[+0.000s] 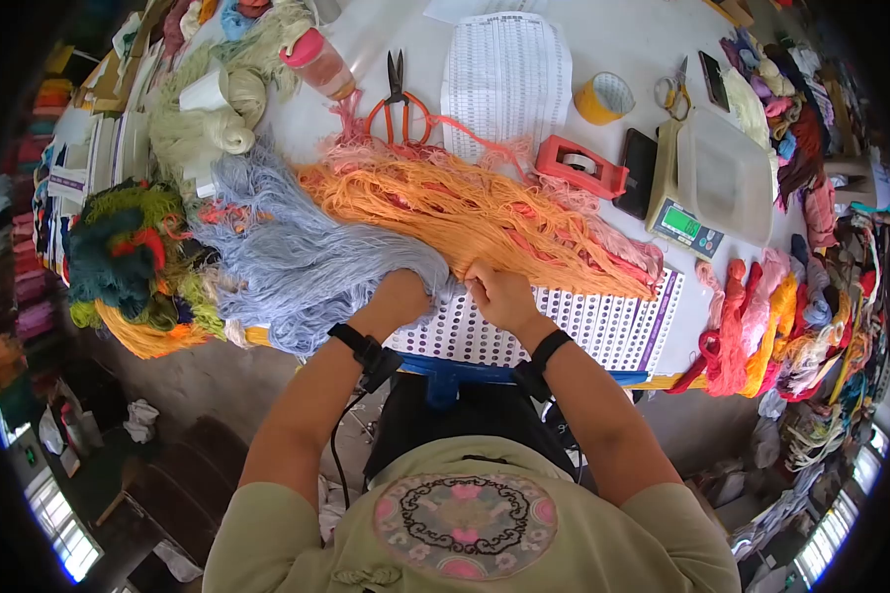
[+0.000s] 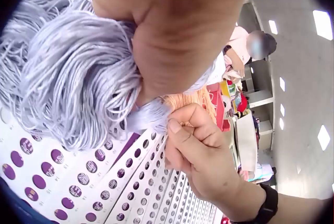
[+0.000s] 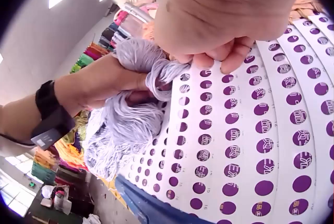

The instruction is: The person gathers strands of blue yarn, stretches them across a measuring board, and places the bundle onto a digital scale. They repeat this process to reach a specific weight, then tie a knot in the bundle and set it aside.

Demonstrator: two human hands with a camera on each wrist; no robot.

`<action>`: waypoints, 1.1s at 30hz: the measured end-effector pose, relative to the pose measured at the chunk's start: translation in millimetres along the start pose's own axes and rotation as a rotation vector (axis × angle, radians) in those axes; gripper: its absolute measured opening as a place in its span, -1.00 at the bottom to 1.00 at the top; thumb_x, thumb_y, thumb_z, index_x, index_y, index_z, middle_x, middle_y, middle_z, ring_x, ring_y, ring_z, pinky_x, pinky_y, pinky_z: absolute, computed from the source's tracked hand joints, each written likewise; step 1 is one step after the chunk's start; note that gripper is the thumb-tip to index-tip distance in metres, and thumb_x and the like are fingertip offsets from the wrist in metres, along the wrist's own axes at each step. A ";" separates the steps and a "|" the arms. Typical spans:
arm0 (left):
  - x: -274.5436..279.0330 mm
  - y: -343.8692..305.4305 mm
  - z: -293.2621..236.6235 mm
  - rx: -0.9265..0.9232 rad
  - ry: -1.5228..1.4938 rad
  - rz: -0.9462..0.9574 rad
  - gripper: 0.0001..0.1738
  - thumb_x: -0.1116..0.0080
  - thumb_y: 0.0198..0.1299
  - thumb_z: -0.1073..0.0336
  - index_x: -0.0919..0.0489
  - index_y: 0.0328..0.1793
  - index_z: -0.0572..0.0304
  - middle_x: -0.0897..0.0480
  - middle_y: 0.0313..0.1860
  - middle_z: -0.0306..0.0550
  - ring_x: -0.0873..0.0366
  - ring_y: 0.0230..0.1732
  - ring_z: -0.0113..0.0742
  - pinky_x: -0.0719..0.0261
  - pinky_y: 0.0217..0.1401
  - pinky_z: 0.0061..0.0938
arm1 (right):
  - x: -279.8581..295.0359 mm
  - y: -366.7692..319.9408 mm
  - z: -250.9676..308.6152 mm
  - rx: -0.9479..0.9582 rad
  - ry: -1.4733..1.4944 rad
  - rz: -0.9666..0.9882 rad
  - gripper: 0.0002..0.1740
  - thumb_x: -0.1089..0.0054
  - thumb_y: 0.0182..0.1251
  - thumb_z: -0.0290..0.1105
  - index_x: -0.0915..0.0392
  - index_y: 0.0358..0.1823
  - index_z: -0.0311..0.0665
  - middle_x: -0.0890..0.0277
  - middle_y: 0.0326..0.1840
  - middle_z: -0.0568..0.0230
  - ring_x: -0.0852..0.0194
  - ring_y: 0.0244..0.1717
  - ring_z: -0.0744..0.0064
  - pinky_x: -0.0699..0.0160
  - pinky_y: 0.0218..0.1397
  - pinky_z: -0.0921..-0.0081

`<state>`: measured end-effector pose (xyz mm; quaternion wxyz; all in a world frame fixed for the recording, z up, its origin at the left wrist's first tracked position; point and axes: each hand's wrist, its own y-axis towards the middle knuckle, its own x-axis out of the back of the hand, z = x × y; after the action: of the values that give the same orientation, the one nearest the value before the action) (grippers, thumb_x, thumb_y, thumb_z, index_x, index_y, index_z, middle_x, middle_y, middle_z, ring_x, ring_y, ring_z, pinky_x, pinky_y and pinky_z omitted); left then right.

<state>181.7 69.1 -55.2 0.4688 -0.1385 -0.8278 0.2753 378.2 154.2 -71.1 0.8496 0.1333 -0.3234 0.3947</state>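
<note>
Over the dotted chart (image 1: 603,331), left hand (image 1: 400,296) fingers clasping lilac yarn (image 1: 297,257), right hand (image 1: 494,292) fingers pinching its end, pink-lidded bottle (image 1: 318,61) beyond

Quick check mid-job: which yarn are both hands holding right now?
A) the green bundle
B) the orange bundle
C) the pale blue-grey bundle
C: the left hand grips the pale blue-grey yarn and the right hand pinches its end; the orange yarn lies beyond them.
</note>
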 end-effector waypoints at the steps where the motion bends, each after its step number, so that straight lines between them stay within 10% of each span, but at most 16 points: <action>1: 2.1 -2.2 5.5 -0.002 0.010 0.009 -0.66 -0.18 0.01 0.17 -0.64 -0.42 0.40 -0.63 -0.33 0.33 -0.59 -0.17 0.22 -0.54 -0.05 -0.13 | 0.0 2.1 -1.1 -0.008 0.008 -0.007 -0.94 -0.11 0.29 -0.34 -0.43 -0.28 -0.07 -0.50 -0.62 0.22 -0.55 -0.54 0.11 -0.46 -0.47 0.24; 6: -8.4 -9.9 45.4 -0.255 -0.057 -0.361 -0.67 -0.20 -0.06 0.28 -0.64 -0.23 0.43 -0.64 -0.20 0.33 -0.57 -0.07 0.23 -0.54 0.05 -0.18 | -1.3 3.5 -1.8 -0.028 -0.050 0.025 -0.94 -0.09 0.26 -0.33 -0.44 -0.27 -0.06 -0.54 -0.60 0.21 -0.56 -0.53 0.09 -0.47 -0.48 0.20; 15: 25.6 -16.3 -14.4 0.217 -0.153 -0.035 -0.46 -0.33 -0.04 0.01 -0.64 -0.16 0.43 -0.64 -0.20 0.35 -0.60 -0.13 0.23 -0.58 -0.04 -0.14 | -2.6 3.2 -3.6 -0.037 -0.043 0.005 -0.96 -0.08 0.29 -0.31 -0.44 -0.28 -0.04 -0.50 -0.62 0.23 -0.54 -0.55 0.13 -0.45 -0.49 0.22; 22: 26.2 -6.7 6.0 0.184 0.052 -0.029 -0.46 -0.35 -0.06 -0.01 -0.64 -0.23 0.43 -0.65 -0.28 0.32 -0.62 -0.18 0.19 -0.58 -0.10 -0.17 | -3.6 7.2 -1.0 -0.099 -0.124 0.029 -0.96 -0.07 0.26 -0.31 -0.44 -0.30 -0.03 -0.53 -0.63 0.21 -0.55 -0.55 0.07 -0.45 -0.49 0.15; 25: 33.3 -13.0 12.4 0.025 -0.200 -0.225 -0.52 -0.33 0.02 0.04 -0.64 -0.22 0.42 -0.68 -0.31 0.22 -0.66 -0.24 0.04 -0.58 -0.17 -0.17 | -6.5 6.4 -0.7 -0.100 -0.128 0.020 -0.95 -0.07 0.26 -0.30 -0.44 -0.30 -0.05 -0.53 -0.61 0.18 -0.55 -0.54 0.04 -0.45 -0.48 0.13; 28: 54.9 -30.4 18.6 0.131 -0.723 0.023 -0.53 -0.17 0.21 0.03 -0.65 -0.08 0.39 -0.70 -0.26 0.06 -0.62 -0.32 -0.15 -0.57 -0.21 -0.31 | -7.5 8.8 3.4 -0.066 -0.112 -0.040 -0.93 -0.08 0.25 -0.30 -0.44 -0.30 -0.07 -0.54 -0.59 0.15 -0.55 -0.52 0.02 -0.46 -0.45 0.10; 33: 93.2 -99.7 -0.7 -0.391 -1.928 -0.056 -0.50 -0.03 0.31 -0.14 -0.66 -0.02 0.13 -0.52 0.22 0.01 -0.49 0.11 -0.07 -0.47 0.10 -0.20 | -8.4 0.6 18.7 -0.233 -0.067 0.015 -0.86 -0.11 0.24 -0.31 -0.48 -0.21 -0.14 -0.58 -0.47 0.10 -0.59 -0.38 0.03 -0.50 -0.34 0.14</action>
<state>136.6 34.0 68.8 -0.4322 0.0898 -0.8896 0.1172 365.4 140.7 -62.5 0.8453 0.0442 -0.3961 0.3559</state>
